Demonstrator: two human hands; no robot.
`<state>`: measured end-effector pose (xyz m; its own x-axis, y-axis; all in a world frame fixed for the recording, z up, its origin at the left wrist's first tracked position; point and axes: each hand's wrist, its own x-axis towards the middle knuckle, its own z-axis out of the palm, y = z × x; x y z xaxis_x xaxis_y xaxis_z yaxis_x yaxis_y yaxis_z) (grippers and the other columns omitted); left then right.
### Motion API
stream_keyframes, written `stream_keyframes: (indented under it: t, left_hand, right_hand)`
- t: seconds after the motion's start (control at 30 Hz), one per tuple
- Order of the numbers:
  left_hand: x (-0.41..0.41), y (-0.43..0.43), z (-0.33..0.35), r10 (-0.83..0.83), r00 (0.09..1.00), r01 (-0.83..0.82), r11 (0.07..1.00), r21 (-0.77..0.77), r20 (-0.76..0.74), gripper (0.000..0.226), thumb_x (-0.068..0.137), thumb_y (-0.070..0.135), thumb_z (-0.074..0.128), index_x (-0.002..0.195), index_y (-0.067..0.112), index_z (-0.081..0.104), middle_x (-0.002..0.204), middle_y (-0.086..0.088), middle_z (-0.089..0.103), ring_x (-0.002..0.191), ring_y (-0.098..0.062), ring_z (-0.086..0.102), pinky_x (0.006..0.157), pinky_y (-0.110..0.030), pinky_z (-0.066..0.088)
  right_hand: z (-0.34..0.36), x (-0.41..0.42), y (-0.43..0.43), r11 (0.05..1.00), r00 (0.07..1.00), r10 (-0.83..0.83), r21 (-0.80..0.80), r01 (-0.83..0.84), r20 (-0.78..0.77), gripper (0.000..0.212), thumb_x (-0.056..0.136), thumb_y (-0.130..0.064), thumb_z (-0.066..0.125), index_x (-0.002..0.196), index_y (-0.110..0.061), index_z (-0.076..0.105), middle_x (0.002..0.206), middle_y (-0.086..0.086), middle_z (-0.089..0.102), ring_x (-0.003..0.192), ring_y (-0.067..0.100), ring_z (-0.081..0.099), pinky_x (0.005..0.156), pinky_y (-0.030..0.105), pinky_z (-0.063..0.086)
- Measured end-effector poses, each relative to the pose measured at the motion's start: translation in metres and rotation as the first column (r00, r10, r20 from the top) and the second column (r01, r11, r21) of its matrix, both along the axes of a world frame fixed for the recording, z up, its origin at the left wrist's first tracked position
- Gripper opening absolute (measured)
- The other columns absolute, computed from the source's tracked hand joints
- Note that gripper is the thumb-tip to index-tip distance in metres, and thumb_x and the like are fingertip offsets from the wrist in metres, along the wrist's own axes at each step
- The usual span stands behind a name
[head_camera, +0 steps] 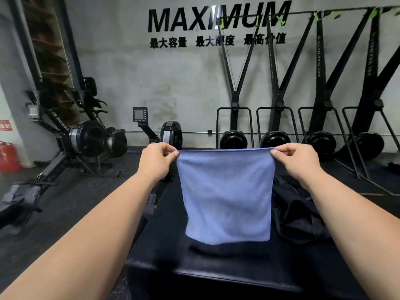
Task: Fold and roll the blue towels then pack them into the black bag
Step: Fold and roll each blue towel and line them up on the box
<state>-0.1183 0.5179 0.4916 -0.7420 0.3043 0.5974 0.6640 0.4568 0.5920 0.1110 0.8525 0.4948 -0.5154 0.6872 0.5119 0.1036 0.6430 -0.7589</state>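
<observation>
The blue towel hangs limp over the table, its top corners pinched by the left grip and right grip. Judged light and soft; the corners are the best hold.

Your blue towel screens the middle of the black box top. Black bag: left side behind the towel, right side behind your right forearm; opening cannot be told. That forearm and your left forearm run off the bottom edge. Red canister cut by the left edge. Rower monitor readout too small to read.
</observation>
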Motion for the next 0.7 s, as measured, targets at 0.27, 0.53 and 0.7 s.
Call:
stream_keyframes:
  t: [0.27,0.53,0.7]
  left_hand:
    - [0.002,-0.013,0.000,-0.288,0.919,0.209,0.935,0.286,0.268,0.007,0.091,0.026,0.084,0.093,0.019,0.082,0.080,0.004,0.077,0.067,-0.001,0.064,0.068,-0.016,0.050]
    - [0.003,-0.037,0.011,-0.655,0.574,0.445,0.754,0.484,0.492,0.028,0.102,0.019,0.064,0.123,0.001,0.072,0.067,0.008,0.052,0.059,-0.006,0.040,0.062,-0.021,0.038]
    - [-0.007,-0.028,-0.020,-0.401,0.728,0.271,0.913,0.304,0.556,0.014,0.097,0.019,0.075,0.102,0.007,0.078,0.070,0.004,0.064,0.058,-0.009,0.047,0.057,-0.022,0.042]
  right_hand:
    - [-0.002,0.018,-0.007,0.944,0.968,0.239,-0.217,-0.249,-0.073,0.011,0.085,-0.027,0.088,0.093,-0.020,0.083,0.079,0.010,0.074,0.071,0.016,0.058,0.067,0.035,0.046]
    - [-0.002,0.023,0.010,0.681,0.834,0.502,-0.490,-0.544,-0.227,0.068,0.059,-0.052,0.098,0.112,-0.013,0.080,0.080,-0.002,0.061,0.064,0.010,0.043,0.067,0.031,0.033]
    - [-0.026,0.015,0.005,0.795,0.905,0.425,-0.481,-0.371,0.004,0.033,0.085,-0.035,0.085,0.107,-0.010,0.081,0.078,-0.001,0.061,0.063,0.011,0.044,0.059,0.025,0.031]
